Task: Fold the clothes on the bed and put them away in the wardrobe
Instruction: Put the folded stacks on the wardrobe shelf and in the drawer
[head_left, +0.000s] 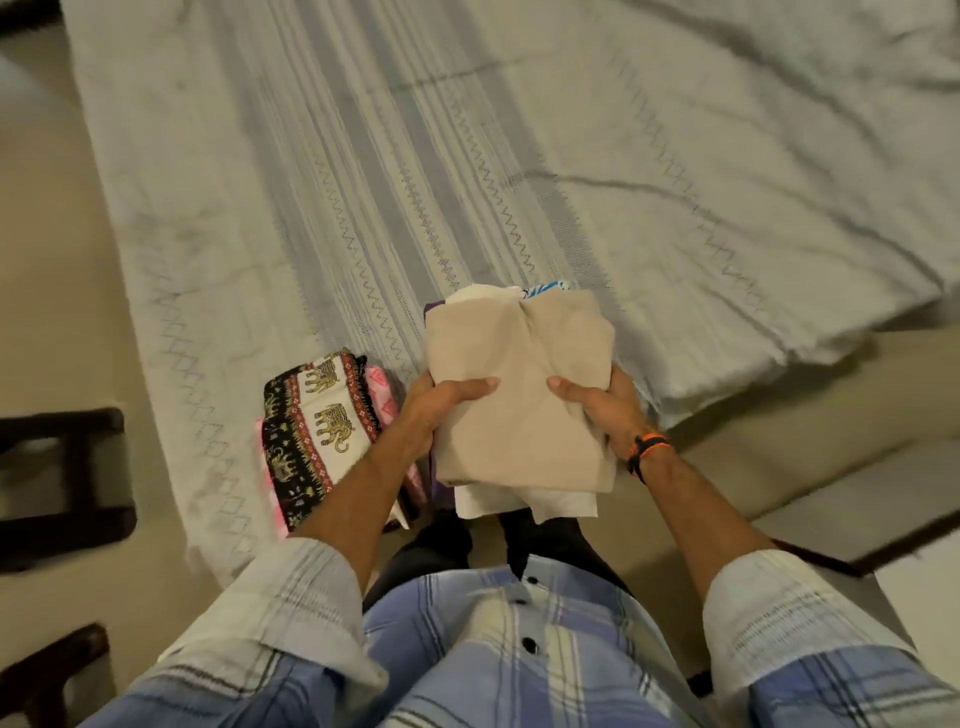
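Pale striped bedcover (467, 156) fills most of the view, creased toward the far right, with beige floor (47, 260) on either side and dark wooden furniture (62, 478) at the left edge. At the near corner of the bed the person holds a stack of folded clothes (519, 395), a beige garment on top, with white, purple and a sliver of blue-patterned cloth showing beneath it. The left hand (441, 410) grips the stack's left edge, thumb pressed flat across the top and fingers curled out of sight underneath; the right hand (602, 410), with an orange and black band at its wrist, does the same on the other side. Just beside the left hand a second folded pile lies on the bedcover: an elephant-print garment (317, 431) resting on something pink (382, 400).

The step in hand looks like lifting this stack to carry it to the wardrobe (which is not in view). To do that well, the fingers should stay spread under the bottom layer so the lower pieces do not slide out, and the thumbs should keep light pressure on top. The white layer hangs loose at the near edge and could unfold, so holding the stack level and close to the body would help. The elephant-print pile is left for a later trip.
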